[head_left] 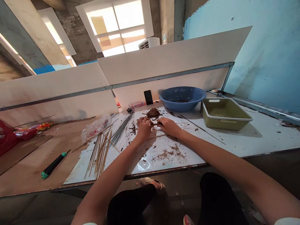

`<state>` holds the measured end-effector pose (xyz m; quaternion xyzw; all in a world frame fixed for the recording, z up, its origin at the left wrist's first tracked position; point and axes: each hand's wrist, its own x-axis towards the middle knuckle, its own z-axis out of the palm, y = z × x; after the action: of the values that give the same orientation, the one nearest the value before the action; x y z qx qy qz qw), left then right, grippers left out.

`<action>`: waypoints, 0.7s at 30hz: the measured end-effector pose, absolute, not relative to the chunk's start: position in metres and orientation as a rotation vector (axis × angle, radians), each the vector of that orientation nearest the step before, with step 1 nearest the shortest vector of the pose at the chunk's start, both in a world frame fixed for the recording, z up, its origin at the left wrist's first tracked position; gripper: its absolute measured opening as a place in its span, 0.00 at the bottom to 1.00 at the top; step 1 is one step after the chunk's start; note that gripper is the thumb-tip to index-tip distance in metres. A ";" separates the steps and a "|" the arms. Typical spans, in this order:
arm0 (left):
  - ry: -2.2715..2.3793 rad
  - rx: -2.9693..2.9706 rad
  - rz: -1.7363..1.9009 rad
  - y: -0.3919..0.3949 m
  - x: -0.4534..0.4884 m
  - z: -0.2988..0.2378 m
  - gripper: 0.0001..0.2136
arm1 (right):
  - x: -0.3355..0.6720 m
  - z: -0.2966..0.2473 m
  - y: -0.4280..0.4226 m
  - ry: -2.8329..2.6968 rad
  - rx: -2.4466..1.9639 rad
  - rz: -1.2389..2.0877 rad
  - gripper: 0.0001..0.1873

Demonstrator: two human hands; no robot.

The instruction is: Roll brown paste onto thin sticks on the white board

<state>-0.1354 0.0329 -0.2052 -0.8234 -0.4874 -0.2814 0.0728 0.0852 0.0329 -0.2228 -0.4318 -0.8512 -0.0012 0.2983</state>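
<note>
My left hand (143,127) and my right hand (169,126) are close together over the white board (150,162) on the table. Between them runs a short, thin brown stick-like piece (155,124), pinched at each end by closed fingers. Its exact kind cannot be made out. Just beyond the fingers sits a dark brown, clay-like lump (153,112). Brown crumbs (171,153) lie scattered on the board nearer to me. Left of my left hand are a bundle of thin grey wires (122,126) and a loose pile of thin wooden sticks (99,153).
A blue basin (182,104) and an olive-green bin (225,123) stand at the back right. A phone (148,97) leans against the partition beside a clear bottle (136,104). A long thin stick (202,129) lies at right. A black-and-green handled tool (54,164) and plastic bag (97,126) lie left.
</note>
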 end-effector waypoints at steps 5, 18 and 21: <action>-1.483 -2.457 -0.847 0.033 -0.134 -0.204 0.10 | 0.086 -0.221 0.033 -2.264 -1.154 0.012 0.08; -1.519 -2.442 -0.834 0.033 -0.136 -0.204 0.10 | 0.087 -0.221 0.033 -2.272 -1.205 0.014 0.09; -1.519 -2.446 -0.826 0.033 -0.136 -0.204 0.09 | 0.087 -0.221 0.033 -2.249 -1.179 0.023 0.05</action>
<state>-0.1364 0.0331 -0.2040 -0.8143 -0.5058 -0.2751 0.0731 0.0871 0.0329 -0.2210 -0.4435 -0.8458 0.0087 0.2965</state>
